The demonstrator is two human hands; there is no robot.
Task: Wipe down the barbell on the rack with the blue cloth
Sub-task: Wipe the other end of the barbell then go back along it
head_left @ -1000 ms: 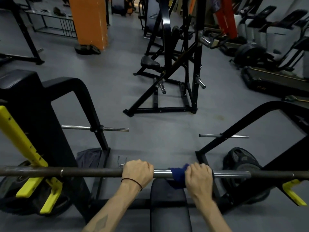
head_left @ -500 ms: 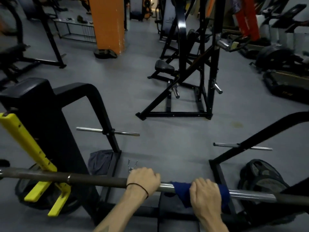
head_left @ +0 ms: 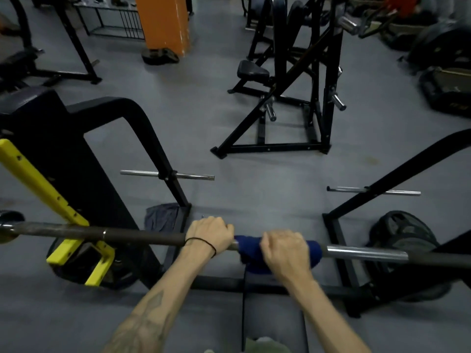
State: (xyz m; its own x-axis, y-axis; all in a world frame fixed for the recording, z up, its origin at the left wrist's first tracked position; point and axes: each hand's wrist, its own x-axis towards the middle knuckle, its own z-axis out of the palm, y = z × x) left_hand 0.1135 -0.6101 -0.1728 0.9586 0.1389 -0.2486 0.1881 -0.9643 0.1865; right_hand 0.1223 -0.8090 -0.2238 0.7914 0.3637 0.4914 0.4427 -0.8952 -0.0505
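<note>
The barbell (head_left: 142, 235) lies across the rack in front of you, under both your hands. The blue cloth (head_left: 248, 247) is wrapped round the bar beneath your right hand (head_left: 285, 253), whose fingers curl over it. Your left hand (head_left: 210, 234), just beside the cloth, grips the bare bar. Left of that hand a yellow hook (head_left: 38, 179) carries the bar; a weight plate (head_left: 405, 235) sits on the floor beyond your right hand.
</note>
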